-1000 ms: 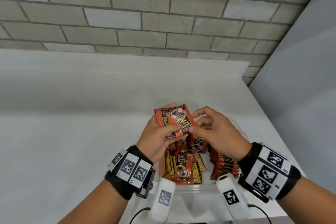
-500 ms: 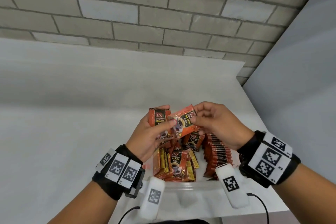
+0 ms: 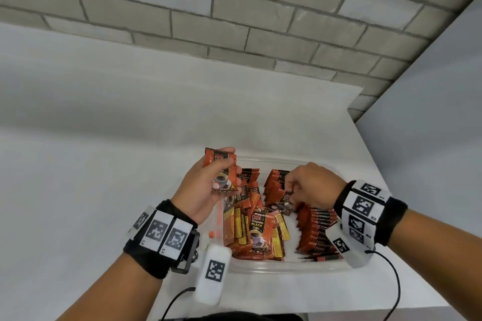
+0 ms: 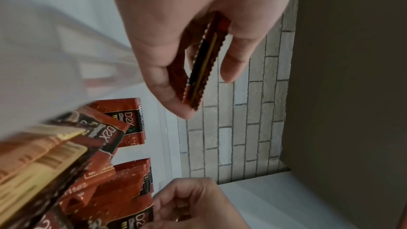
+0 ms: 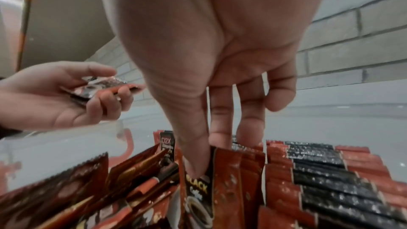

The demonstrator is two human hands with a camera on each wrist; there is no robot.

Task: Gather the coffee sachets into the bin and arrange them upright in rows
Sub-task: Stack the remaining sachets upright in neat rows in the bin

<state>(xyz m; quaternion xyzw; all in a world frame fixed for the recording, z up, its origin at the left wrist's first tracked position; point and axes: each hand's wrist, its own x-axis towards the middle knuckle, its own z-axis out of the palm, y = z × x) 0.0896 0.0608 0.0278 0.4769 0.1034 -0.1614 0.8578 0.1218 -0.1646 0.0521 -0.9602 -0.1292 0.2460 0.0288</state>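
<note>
Sachets [image 3: 257, 229] lie jumbled in the left half of the clear bin [image 3: 276, 267] on the white tabletop [image 3: 91, 164], while upright rows [image 3: 317, 232] fill the right half. Left hand [image 3: 206, 190] has its grip around a small stack [image 3: 221, 172] (held above the bin's left edge). Right hand [image 3: 311, 186] pinches one sachet [image 5: 198, 185] at the row's end.

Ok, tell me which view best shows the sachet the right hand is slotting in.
The right wrist view: the right hand pinches the sachet upright beside the standing row. The head view hides most of it under the hand; the left wrist view catches only an edge.
</note>
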